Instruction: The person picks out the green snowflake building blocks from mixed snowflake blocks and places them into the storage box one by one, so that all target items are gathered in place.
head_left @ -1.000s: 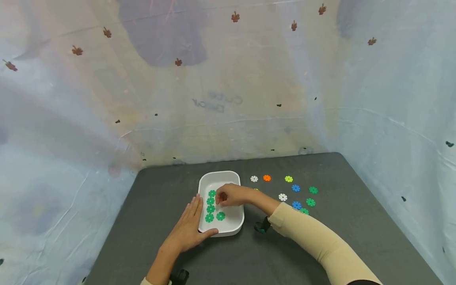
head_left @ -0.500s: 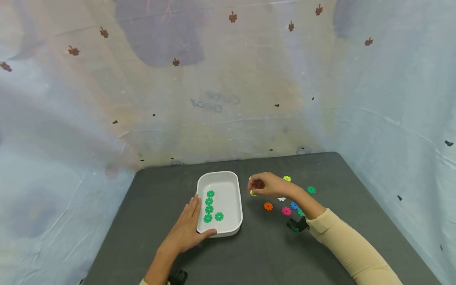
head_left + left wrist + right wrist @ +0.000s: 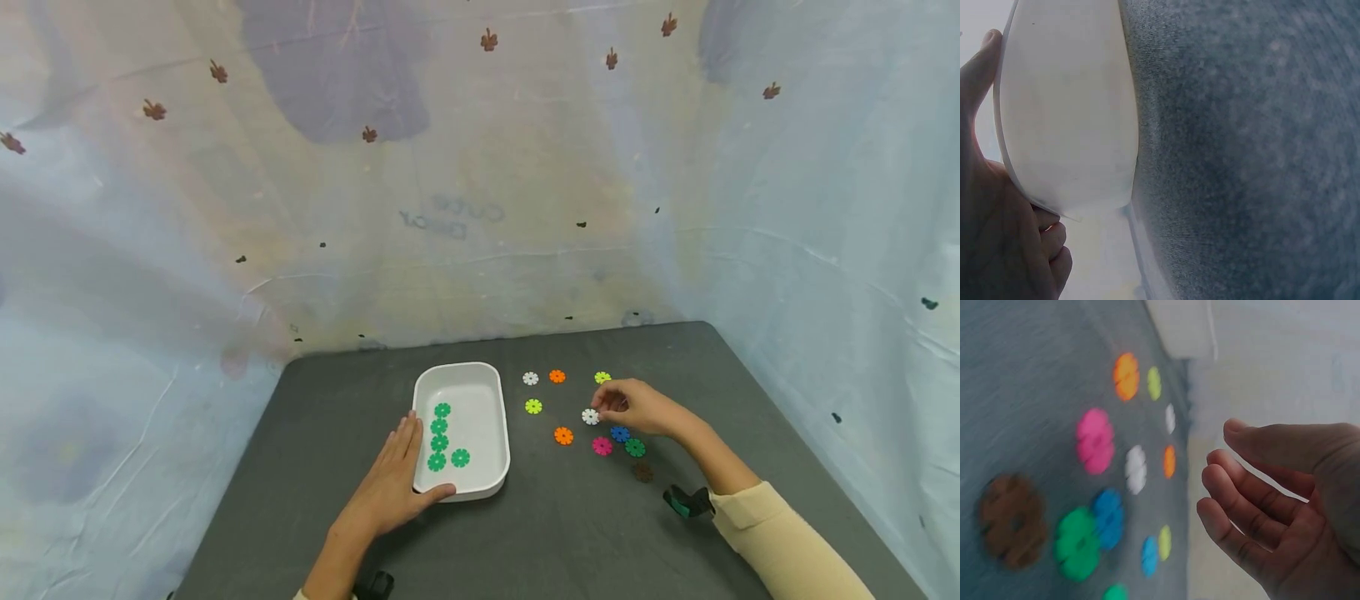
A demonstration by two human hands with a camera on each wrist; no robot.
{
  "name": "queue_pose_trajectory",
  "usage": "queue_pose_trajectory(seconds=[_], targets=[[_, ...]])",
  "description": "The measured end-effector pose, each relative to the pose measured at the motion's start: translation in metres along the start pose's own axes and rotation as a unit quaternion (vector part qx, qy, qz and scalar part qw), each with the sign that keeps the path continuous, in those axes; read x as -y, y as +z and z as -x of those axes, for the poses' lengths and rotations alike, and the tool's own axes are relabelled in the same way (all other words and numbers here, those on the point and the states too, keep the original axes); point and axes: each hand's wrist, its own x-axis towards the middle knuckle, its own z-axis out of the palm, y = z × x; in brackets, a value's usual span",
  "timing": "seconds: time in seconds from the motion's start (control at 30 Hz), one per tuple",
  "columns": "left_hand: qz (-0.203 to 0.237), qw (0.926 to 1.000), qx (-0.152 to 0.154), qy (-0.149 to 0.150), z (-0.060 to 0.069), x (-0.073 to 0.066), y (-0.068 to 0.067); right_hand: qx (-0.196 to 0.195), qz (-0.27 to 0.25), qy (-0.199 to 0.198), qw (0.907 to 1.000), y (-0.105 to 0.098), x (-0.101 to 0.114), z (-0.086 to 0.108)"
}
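A white tray (image 3: 487, 417) stands on the table with several green flower-shaped discs (image 3: 439, 442) inside, most in a column along its left side. My left hand (image 3: 390, 483) rests on the tray's left wall and near corner, fingers straight. The right hand (image 3: 641, 407) hovers over the loose discs, near a white disc (image 3: 590, 417); in the right wrist view this hand (image 3: 1266, 506) has loosely bent fingers, thumb apart, holding nothing. Around it lie a pink disc (image 3: 1095, 440), a brown disc (image 3: 1014, 522), and touching blue (image 3: 1109, 519) and green (image 3: 1077, 544) discs.
Farther back on the dark table (image 3: 360, 392) are a white disc (image 3: 530, 378), an orange disc (image 3: 557, 377) and yellow discs (image 3: 533, 406). Another orange disc (image 3: 563, 436) lies right of the tray. A patterned sheet (image 3: 450, 167) hangs behind the table.
My right hand has left the inside of the tray and moved right, over the loose discs. The left hand has stayed at the tray, and the discs inside look unchanged.
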Motion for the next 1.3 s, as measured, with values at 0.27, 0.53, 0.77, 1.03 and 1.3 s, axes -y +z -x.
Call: queue_pose_trajectory(seconds=[0.27,0.53,0.77,1.03,1.3], targets=[[0.009,0.9999,0.005,-0.004,0.001,-0.001,0.000,-0.015,0.012,0.046,0.9988,0.009,-0.029,0.031],[0.006,1.0000,0.003,-0.004,0.001,-0.001,-0.001,-0.019,0.025,0.071,0.9969,0.017,-0.045,0.047],[0.016,0.9999,0.000,-0.006,0.002,-0.001,-0.001,-0.032,0.030,0.047,0.9979,0.021,-0.047,0.050],[0.010,0.9999,-0.007,0.003,0.002,-0.001,0.000,-0.012,0.002,0.048,0.9988,0.016,-0.040,0.046],[0.010,0.9999,-0.008,0.002,0.003,-0.001,0.000,-0.016,-0.004,0.024,0.9996,0.004,-0.025,0.024]])
